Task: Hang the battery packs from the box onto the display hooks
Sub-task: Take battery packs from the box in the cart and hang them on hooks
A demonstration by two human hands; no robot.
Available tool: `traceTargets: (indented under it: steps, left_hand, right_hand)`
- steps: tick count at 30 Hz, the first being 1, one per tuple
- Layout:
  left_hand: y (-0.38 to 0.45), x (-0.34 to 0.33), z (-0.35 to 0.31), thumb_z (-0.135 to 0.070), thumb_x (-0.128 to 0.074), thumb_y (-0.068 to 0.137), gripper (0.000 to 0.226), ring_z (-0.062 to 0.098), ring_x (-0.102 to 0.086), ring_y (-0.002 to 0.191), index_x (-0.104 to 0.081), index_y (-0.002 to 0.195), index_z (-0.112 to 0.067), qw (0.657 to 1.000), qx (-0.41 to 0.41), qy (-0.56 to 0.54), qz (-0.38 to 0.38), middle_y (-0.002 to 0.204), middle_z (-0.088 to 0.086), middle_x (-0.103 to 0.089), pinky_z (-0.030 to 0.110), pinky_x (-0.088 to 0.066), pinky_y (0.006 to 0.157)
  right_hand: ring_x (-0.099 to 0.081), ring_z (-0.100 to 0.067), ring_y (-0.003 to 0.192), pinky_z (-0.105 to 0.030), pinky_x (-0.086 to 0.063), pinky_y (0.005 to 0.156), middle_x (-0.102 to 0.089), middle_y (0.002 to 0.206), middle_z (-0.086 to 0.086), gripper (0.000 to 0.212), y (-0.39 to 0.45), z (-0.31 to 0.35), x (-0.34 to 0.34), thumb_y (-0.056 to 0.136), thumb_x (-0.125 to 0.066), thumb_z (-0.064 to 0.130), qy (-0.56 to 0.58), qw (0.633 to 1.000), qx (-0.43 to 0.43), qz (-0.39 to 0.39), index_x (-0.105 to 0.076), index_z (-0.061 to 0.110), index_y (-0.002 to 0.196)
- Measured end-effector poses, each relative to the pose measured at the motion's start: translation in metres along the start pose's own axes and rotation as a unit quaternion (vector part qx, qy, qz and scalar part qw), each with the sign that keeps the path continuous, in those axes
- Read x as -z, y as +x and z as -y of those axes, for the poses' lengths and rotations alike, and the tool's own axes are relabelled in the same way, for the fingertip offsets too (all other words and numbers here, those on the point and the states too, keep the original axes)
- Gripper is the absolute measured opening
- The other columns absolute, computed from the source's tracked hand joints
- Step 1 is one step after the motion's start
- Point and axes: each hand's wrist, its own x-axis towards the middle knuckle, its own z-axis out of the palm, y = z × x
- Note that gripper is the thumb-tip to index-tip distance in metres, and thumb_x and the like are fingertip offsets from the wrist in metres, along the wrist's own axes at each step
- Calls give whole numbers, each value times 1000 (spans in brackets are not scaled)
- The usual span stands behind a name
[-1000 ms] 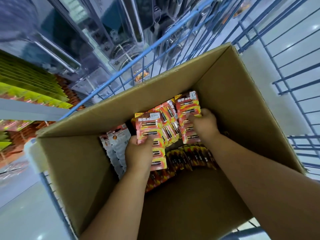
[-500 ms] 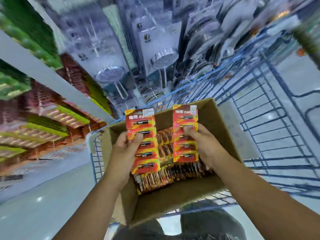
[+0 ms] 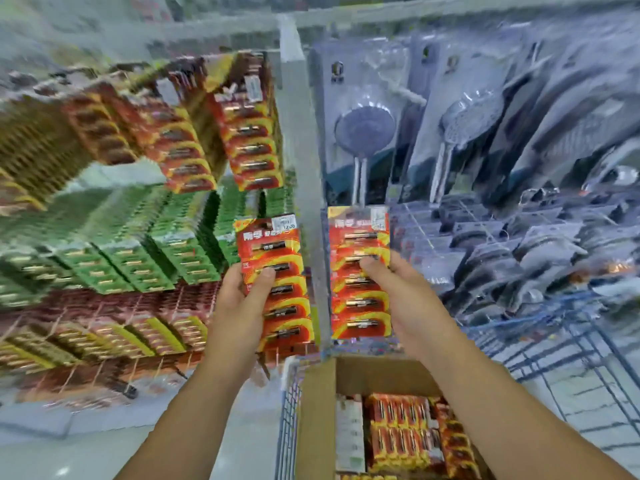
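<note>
My left hand (image 3: 242, 303) grips a stack of red and yellow battery packs (image 3: 277, 251), thumb across the front. My right hand (image 3: 401, 292) grips a second stack of red battery packs (image 3: 356, 306) the same way. Both stacks are upright, raised in front of the display, either side of a grey upright post (image 3: 304, 168). Rows of red battery packs (image 3: 249, 133) hang on the display above the left stack; the hooks themselves are hidden. The cardboard box (image 3: 318, 410) sits below, with more battery packs (image 3: 401, 431) inside.
Green battery packs (image 3: 156, 258) and more red ones (image 3: 104, 341) fill the display at left. Packaged shower heads (image 3: 367, 133) hang at right. The box rests in a blue wire cart (image 3: 554, 327). Pale floor shows at the lower left.
Both hands have lifted their stacks of battery packs out of the box and up to the display. My view has swung up from the box to the shelves.
</note>
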Motion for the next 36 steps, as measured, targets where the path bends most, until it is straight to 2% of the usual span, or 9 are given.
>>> traceTargets:
  steps: [3,7,9,12,15,18,23,29,36]
  left_hand:
    - [6,36,-42,-26,-59,106,15,30,-78,88,-68,117,-32,999,-38,-10,-7,106,9,-79,52,-64,73]
    - [19,76,-83,-25,-60,104,18,33,-77,85,-66,121,-29,997,-67,-31,-19,102,9,-79,52,-63,71]
    - [29,94,-99,-25,-61,104,17,35,-77,84,-66,119,-29,996,-78,-43,-21,100,9,-79,49,-63,66]
    - [43,112,-118,-28,-61,103,20,29,-79,88,-64,123,-29,994,-98,-49,-6,104,5,-80,40,-63,63]
    - [53,122,-132,-33,-62,103,22,27,-79,90,-63,125,-34,993,-99,-56,16,106,1,-80,43,-65,66]
    - [67,126,-142,-36,-62,102,19,22,-79,89,-63,121,-37,993,-104,-47,27,104,-4,-80,41,-65,66]
    - [86,123,-155,-36,-63,102,18,25,-79,91,-66,120,-36,993,-101,-41,43,106,-2,-80,54,-64,79]
    - [97,113,-160,-39,-62,103,23,25,-80,90,-65,125,-34,993,-100,-48,47,105,-1,-80,55,-65,77]
    - [113,109,-162,-38,-61,104,22,24,-80,88,-65,125,-33,995,-84,-50,35,103,-1,-81,51,-66,73]
  right_hand:
    - [-76,-29,104,-57,-58,96,-80,112,-4,21,2,16,-52,101,-67,33,-16,999,26,10,-72,27,120]
    - [-77,-32,100,-55,-59,91,-79,110,-9,14,5,29,-109,100,-67,30,-15,998,49,22,-77,28,109]
    - [-77,-34,100,-55,-59,91,-79,111,-11,17,9,36,-137,100,-67,29,-8,998,61,22,-76,25,113]
    - [-77,-33,101,-55,-59,91,-79,112,-8,22,16,46,-167,100,-67,30,-2,997,74,14,-73,26,120]
    - [-78,-31,98,-48,-60,84,-80,110,-7,22,22,56,-188,100,-66,28,6,996,89,0,-72,24,121]
    - [-78,-32,98,-51,-60,87,-80,109,-9,21,29,67,-202,101,-66,28,2,995,103,-13,-71,21,120]
    - [-79,-29,95,-55,-62,90,-81,105,-5,19,38,85,-213,103,-64,32,-23,992,120,-42,-70,25,119]
    - [-79,-31,92,-58,-61,91,-81,102,-6,18,52,93,-211,102,-65,32,-29,990,120,-73,-72,22,116]
    - [-80,-25,88,-46,-63,80,-81,99,-2,17,64,97,-211,105,-62,32,-47,990,114,-71,-69,23,117]
